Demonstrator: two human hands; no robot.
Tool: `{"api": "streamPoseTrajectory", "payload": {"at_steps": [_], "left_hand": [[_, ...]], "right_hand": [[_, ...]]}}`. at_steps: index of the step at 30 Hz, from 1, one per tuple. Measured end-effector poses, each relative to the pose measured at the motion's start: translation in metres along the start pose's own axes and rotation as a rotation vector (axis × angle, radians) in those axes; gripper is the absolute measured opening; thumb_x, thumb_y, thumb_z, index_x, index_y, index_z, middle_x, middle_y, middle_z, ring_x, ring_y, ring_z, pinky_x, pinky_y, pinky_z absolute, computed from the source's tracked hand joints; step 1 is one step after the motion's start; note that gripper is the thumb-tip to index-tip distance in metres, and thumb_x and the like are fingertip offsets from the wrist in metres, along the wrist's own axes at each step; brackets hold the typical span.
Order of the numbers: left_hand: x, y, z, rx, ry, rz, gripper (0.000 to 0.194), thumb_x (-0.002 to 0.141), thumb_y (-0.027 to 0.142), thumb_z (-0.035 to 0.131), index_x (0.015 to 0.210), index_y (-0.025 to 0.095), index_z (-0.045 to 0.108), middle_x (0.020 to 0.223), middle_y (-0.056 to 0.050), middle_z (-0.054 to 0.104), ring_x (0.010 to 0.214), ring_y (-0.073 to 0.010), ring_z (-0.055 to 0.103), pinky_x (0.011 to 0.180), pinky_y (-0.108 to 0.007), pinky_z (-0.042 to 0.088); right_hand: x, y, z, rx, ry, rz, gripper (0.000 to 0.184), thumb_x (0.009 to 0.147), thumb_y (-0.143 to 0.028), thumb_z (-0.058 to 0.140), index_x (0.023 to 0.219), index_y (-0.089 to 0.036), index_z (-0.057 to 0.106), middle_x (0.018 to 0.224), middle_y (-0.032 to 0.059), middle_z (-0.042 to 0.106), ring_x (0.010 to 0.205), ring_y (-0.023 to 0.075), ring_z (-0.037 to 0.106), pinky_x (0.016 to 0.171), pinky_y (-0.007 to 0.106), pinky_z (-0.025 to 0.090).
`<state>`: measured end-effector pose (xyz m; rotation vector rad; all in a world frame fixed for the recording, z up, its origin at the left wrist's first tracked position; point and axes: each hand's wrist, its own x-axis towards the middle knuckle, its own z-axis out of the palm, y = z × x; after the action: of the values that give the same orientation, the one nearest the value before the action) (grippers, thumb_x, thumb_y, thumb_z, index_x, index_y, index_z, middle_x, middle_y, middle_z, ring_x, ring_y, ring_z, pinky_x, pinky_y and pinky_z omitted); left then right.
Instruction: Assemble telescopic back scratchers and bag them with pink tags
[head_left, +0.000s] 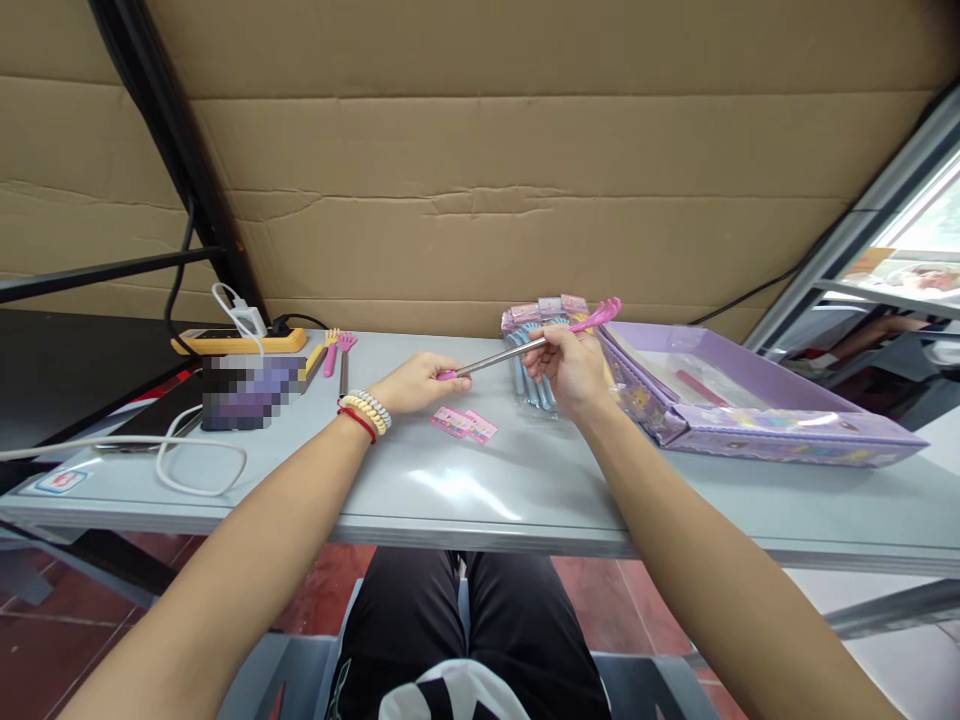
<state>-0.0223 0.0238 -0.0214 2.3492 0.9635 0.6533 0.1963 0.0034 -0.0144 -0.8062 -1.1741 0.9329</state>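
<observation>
A pink back scratcher with a metal telescopic rod is stretched out between my hands above the table. My left hand is closed around its pink handle end. Near the pink claw head, my right hand pinches the rod. Two small pink printed cards lie on the table just below the rod. Behind my right hand is a clear bag of blue back scratchers, partly hidden by the hand. More back scratchers, pink and yellow, rest on the table left of my left hand.
An open purple box stands on the right of the grey table. At the left are a yellow power strip with a plugged-in charger, a blurred-out dark object and a looping white cable. Cardboard walls the back.
</observation>
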Motion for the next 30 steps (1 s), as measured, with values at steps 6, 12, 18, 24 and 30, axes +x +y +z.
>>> {"api": "streamPoseTrajectory", "payload": {"at_steps": [6,12,18,24,30], "left_hand": [[-0.002,0.004,-0.005,-0.076,-0.083,-0.055,0.043,0.083,0.054,0.049,0.084,0.014,0.065,0.057,0.005,0.030,0.053,-0.0080,0.026,0.052,-0.025,0.021],[0.002,0.002,0.002,0.058,0.103,-0.064,0.036,0.085,0.046,0.043,0.077,0.015,0.059,0.064,0.001,0.052,0.060,-0.0112,0.042,0.057,-0.024,0.033],[0.004,0.000,0.007,0.143,0.181,0.034,0.032,0.088,0.037,0.038,0.077,0.016,0.058,0.061,0.002,0.046,0.058,-0.0108,0.037,0.057,-0.024,0.031],[0.001,-0.002,0.006,0.151,0.145,0.069,0.036,0.090,0.041,0.037,0.075,0.017,0.059,0.057,0.004,0.036,0.055,-0.0095,0.031,0.057,-0.024,0.027],[0.002,-0.013,-0.001,0.234,0.210,-0.090,0.031,0.076,0.028,0.053,0.105,0.017,0.052,0.065,0.004,0.049,0.060,-0.0124,0.045,0.059,-0.025,0.033]], "right_hand": [[-0.001,0.000,0.000,0.017,0.010,-0.016,0.019,0.066,-0.035,0.058,0.070,-0.016,0.056,0.048,0.0019,0.057,0.035,0.0108,0.048,0.033,0.021,0.034],[0.001,-0.001,-0.001,-0.030,0.052,-0.002,0.023,0.068,-0.038,0.060,0.072,-0.016,0.056,0.049,0.0011,0.057,0.036,0.0098,0.049,0.033,0.019,0.033],[0.002,0.001,-0.001,-0.042,0.037,0.003,0.027,0.070,-0.041,0.063,0.074,-0.015,0.056,0.051,0.0011,0.057,0.036,0.0093,0.048,0.033,0.019,0.033],[0.001,-0.003,-0.001,-0.020,0.051,0.020,0.023,0.068,-0.038,0.061,0.073,-0.016,0.056,0.049,0.0006,0.057,0.037,0.0095,0.048,0.033,0.019,0.033],[0.003,-0.002,-0.002,-0.012,0.064,0.019,0.023,0.066,-0.037,0.062,0.074,-0.016,0.056,0.048,-0.0002,0.056,0.035,0.0087,0.046,0.032,0.018,0.031]]}}
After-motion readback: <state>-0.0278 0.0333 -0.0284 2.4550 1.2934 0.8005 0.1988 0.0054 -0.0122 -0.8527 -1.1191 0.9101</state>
